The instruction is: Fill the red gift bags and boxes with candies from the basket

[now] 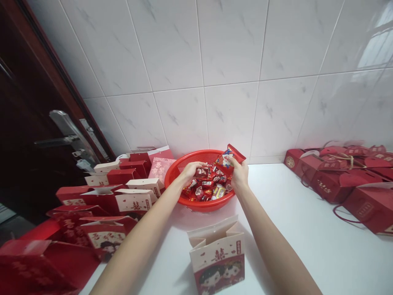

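Note:
A red plastic basket (201, 205) full of wrapped candies (207, 192) stands against the tiled wall. My right hand (240, 174) is closed on a red snack packet (225, 160) with blue and white print, lifted over the basket's right rim. Inside the basket on the left, my left hand (190, 171) has its fingers curled at a dark red wrapped candy (202, 173); part of its grip is hidden. Nearer to me, between my forearms, a white and red paper gift box (217, 262) with cartoon figures stands upright with its top open.
Several open red and white gift boxes (104, 233) crowd the left side in rows. On the right are closed dark red boxes (333, 184) with cord handles. A white table (276, 213) bears everything. A dark door (30, 135) with a metal handle (63, 139) is at far left.

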A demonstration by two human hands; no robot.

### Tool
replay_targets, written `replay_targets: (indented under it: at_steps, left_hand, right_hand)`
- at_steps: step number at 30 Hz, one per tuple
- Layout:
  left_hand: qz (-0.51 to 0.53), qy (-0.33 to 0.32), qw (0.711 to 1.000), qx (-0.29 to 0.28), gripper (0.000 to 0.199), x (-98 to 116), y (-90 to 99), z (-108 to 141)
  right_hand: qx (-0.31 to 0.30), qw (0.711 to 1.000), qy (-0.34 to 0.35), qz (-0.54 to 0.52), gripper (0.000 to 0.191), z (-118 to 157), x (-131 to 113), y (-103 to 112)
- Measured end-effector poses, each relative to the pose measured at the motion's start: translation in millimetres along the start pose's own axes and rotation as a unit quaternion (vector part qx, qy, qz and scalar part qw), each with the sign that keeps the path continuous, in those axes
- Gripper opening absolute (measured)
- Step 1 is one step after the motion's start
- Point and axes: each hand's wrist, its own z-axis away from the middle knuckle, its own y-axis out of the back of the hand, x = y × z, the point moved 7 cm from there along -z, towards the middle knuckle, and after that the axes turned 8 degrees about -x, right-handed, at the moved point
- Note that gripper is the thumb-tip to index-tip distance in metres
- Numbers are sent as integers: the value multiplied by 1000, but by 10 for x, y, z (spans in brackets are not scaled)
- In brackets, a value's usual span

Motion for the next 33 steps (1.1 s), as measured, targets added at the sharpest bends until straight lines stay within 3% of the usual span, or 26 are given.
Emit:
replay_targets:
  at_steps: [8, 13, 16, 18, 23, 25, 29, 31, 33]
  left_hand:
    - [-154, 5, 987, -42, 35, -109, 10, -39]
    - [-274, 28, 955, -108, 22, -211, -106, 14]
    - [-335, 48, 932, -128, 27, -261, -153, 71]
    - [-366, 40, 924, -103, 31, -223, -130, 82]
    - [-408, -36, 911, 43, 18, 83, 46, 56]
    - [-414, -53, 908, 47, 22, 141, 35, 45]
    - [-434, -46, 896, -85, 19, 3, -218, 23]
    - [-450, -34, 878, -158, 6, -120, -366, 22]
    - [-477, -26, 856, -197, 11, -206, -469, -1]
  right_hand:
    - [-8, 1000, 8, 15, 24, -12, 15, 7]
    - [-14, 1000, 9, 25, 25, -11, 21, 4]
    - [-14, 1000, 7, 25, 26, -10, 27, 9]
    - [-11, 999, 8, 30, 27, -6, 23, 15]
    - [-8, 1000, 0, 29, 27, 14, 7, 7]
    - [-16, 1000, 0, 27, 27, 14, 5, -8]
    - [-10, 1000, 4, 20, 28, -8, 27, 4]
    - [-6, 1000, 2, 16, 28, -23, 50, 13]
    - [-13, 1000, 1, 14, 29, -36, 65, 6]
